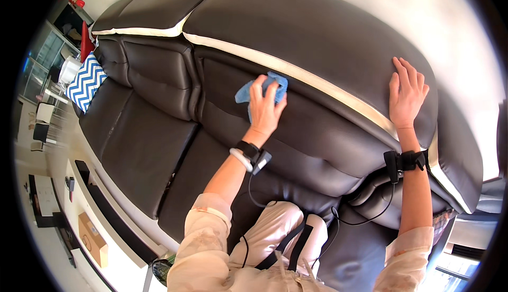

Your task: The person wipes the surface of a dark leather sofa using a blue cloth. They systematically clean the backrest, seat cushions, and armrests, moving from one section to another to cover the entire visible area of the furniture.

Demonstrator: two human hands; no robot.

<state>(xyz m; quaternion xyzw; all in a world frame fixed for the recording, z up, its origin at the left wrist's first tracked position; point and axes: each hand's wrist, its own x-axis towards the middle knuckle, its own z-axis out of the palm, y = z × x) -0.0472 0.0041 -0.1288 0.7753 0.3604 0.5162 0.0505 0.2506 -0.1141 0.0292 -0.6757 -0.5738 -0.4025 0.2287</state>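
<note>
My left hand [264, 109] is closed round a crumpled blue cloth [244, 93], pressing it to the upper part of a dark brown leather sofa's backrest [227, 83], just under the cream trim strip [296, 72]. Some of the cloth is hidden beneath my fingers. Farther right, my right hand [407, 93] lies flat on the dark padded headrest [317, 32], fingers stretched out and holding nothing. Both wrists wear black straps with small devices, and a white band circles the left one.
Thin black cables hang from the wrist devices across my lap. A blue-and-white zigzag cushion [87, 83] leans at the sofa's far left end. Behind the sofa is a pale wall [391, 6]. A cardboard box [92, 239] sits on a white cabinet at lower left.
</note>
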